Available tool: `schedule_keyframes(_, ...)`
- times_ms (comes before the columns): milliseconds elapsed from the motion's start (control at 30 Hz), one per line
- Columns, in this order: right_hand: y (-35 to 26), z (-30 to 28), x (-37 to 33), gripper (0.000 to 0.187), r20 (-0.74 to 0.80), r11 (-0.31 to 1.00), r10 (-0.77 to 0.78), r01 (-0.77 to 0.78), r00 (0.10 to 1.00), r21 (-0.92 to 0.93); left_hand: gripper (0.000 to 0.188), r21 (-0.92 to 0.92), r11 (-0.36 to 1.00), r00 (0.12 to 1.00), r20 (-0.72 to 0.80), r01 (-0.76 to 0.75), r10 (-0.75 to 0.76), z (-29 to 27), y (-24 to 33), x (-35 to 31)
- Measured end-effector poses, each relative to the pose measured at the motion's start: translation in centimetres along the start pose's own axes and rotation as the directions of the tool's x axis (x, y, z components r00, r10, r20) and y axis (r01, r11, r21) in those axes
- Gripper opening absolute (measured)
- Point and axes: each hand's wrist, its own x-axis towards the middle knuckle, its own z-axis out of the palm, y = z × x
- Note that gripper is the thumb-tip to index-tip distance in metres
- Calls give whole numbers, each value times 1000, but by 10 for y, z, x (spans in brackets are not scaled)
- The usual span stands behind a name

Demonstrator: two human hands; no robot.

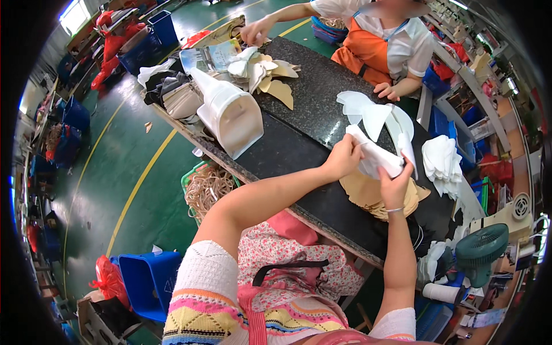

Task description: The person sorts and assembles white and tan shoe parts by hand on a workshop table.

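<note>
Some white pieces [374, 154] sit pinched in left hand [344, 156] and right hand [395, 187].
Looks partway: tan pieces [359, 191] and white pile [441, 163] wait.

Green floor [103, 190] — yellow lines [167, 141]

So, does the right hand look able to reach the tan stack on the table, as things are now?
Probably yes: the tan stack lies close to the right hand, partly uncovered. But this hand grips white pieces, so it may need to release them first.
</note>
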Motion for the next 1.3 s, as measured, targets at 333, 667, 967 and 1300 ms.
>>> schedule_keyframes(333, 11, -28, 17, 53, 193, 919, 233, -281, 953, 277, 36, 267, 953, 965, 250, -142, 74, -28, 33, 13)
schedule_keyframes(667, 9, -29, 13, 48, 246, 930, 153, -223, 957, 293, 33, 271, 963, 998, 59, 1, -18, -45, 58, 3)
schedule_keyframes(967, -4, -32, 16, 45, 452, 804, 90, -332, 888, 494, 33, -150, 899, 779, 569, 412, -263, -82, 31, 26)
schedule_keyframes(1300, 31, -60, 25, 46, 273, 325, 368, -398, 889, 858, 41, 171, 896, 910, -2, 410, -415, -118, 0, 34)
